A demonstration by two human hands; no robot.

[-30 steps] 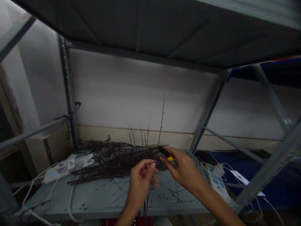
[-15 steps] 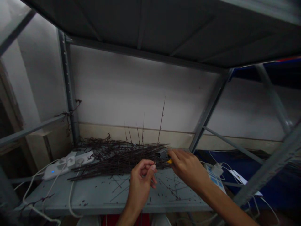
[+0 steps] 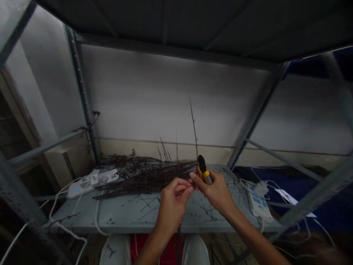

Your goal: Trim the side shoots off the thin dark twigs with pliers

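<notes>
My left hand (image 3: pixel 175 198) is closed, thumb and fingers pinching the lower part of a thin dark twig (image 3: pixel 194 127). The twig stands nearly upright against the pale wall. Close beside it, my right hand (image 3: pixel 213 187) is wrapped round a pair of pliers (image 3: pixel 205 171) with a black head and yellow-and-grey handles. The black head points up next to the twig. My right thumb and fingertips meet the left fingers at the twig; whether they grip it too, I cannot tell. Behind my hands lies a pile of dark twigs (image 3: pixel 154 175), a few tips sticking up.
The grey metal shelf (image 3: pixel 124 215) carries loose twigs and small scraps. A white power strip (image 3: pixel 82 186) with cables stands at the left, another power strip (image 3: pixel 259 204) at the right. Metal posts (image 3: pixel 256 106) frame the space, with a dark shelf (image 3: pixel 176 22) overhead.
My right hand has moved left to meet my left hand at the twig, and the pliers' black head now shows clearly. The camera view has shifted slightly.
</notes>
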